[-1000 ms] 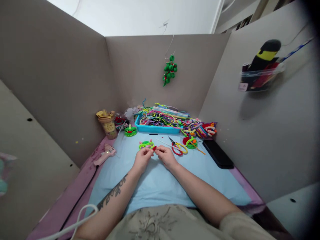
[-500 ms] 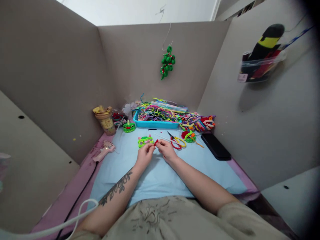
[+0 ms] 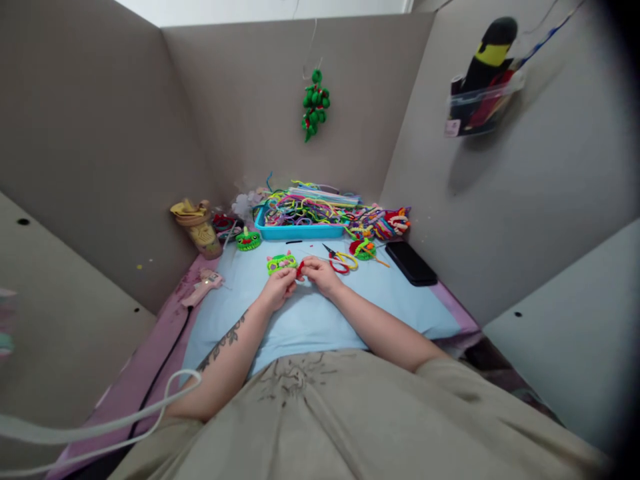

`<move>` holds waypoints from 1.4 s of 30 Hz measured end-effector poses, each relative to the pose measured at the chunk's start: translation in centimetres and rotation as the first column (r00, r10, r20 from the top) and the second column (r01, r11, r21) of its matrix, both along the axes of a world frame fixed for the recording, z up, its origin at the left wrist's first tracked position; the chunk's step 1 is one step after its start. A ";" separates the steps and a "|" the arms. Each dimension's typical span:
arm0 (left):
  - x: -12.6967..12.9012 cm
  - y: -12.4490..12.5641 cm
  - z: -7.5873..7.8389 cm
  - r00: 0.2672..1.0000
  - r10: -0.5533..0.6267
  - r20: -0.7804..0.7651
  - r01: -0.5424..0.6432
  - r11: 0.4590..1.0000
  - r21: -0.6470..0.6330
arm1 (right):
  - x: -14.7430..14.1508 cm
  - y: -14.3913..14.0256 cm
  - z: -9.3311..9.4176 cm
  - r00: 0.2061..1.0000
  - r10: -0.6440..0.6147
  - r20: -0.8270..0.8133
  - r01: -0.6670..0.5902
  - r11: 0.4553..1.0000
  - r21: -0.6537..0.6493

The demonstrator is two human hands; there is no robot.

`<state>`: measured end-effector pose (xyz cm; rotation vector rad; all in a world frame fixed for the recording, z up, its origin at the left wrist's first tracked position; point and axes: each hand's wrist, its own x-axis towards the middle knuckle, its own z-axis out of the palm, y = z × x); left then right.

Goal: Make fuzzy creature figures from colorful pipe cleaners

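Red pipe cleaner piece (image 3: pixel 300 269) (light, fuzzy, probably bendy, best gripped near its ends) sits pinched between the fingertips of the left hand (image 3: pixel 278 287) and right hand (image 3: pixel 320 275), just short of a green craft (image 3: pixel 281 263), scissors (image 3: pixel 339 260) beyond the right.

light: soft, even | shadows: faint | edges: warped, right corner dark
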<state>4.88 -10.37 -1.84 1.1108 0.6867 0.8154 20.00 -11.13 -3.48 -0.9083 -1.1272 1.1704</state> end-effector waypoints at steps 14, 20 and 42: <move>-0.4 -0.1 0.6 0.995 -0.098 0.030 0.101 0.990 -0.102 | -0.1 -0.1 0.2 0.998 0.057 0.016 -0.058 0.998 0.039; -0.3 0.0 0.6 0.999 -0.023 0.027 0.026 0.993 -0.119 | -0.3 -0.1 0.3 0.994 0.108 0.019 -0.108 0.994 -0.007; 0.6 -1.0 -0.3 0.791 0.546 -0.276 -0.163 0.623 0.765 | -1.0 -0.6 0.5 0.990 -0.069 -0.124 0.052 0.990 -0.134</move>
